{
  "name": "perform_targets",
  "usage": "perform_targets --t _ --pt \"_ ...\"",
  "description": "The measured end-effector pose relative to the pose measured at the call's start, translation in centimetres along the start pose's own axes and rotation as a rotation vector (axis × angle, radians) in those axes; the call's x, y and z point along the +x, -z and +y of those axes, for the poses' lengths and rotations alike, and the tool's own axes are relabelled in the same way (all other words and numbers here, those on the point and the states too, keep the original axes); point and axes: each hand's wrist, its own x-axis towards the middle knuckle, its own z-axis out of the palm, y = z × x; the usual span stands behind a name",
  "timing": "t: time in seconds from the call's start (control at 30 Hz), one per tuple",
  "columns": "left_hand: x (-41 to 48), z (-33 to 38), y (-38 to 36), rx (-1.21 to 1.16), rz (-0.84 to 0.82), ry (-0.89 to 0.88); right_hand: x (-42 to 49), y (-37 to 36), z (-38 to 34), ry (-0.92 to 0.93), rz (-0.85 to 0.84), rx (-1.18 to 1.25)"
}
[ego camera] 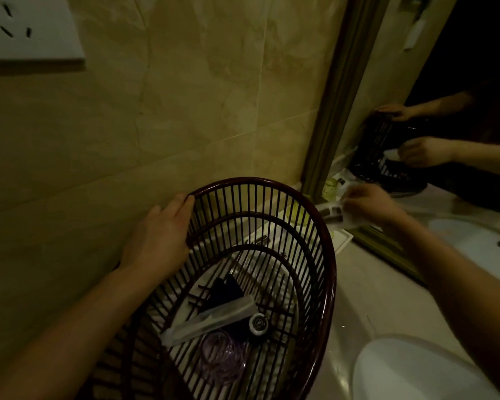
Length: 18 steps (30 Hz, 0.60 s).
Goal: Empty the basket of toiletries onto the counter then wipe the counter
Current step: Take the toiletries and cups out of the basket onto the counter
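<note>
1. Basket: dark reddish-brown, oval, with thin vertical slats and a glossy rounded rim; tilted, standing on the pale tabletop against the tiled wall, left of the sink.
2. Contents low in the basket: clear plastic sachet lying diagonally; small dark bottle with a white round cap; dark folded item, kind not discernible; clear purplish round container at the near end.
3. Left hand: laid on the far-left rim of the basket, fingers pressed together and curled over the rim.
4. Right hand: raised beyond the basket's right rim, near the mirror frame, fingers pinching a white sachet with dark printed blocks; motion-blurred.
5. Behind the basket on the tabletop: white flat packets and a pale green item, partly hidden by slats.
6. Mirror: reflecting both hands and the basket.
7. Wall socket plate: white, upper left.
</note>
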Motion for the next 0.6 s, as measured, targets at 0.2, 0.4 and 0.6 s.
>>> perform_targets --t 0.2,0.4,0.6 --pt "-0.3 0.0 -0.1 0.011 0.025 0.009 1.2 -7.5 5.6 -0.212 -0.211 -0.105" --pt "-0.3 0.1 -0.3 0.025 0.028 0.018 -0.1 -11.0 7.0 -0.226 -0.249 0.008" --pt "-0.1 0.2 -0.4 0.008 0.031 0.021 -1.4 -11.4 5.6 -0.087 -0.164 0.07"
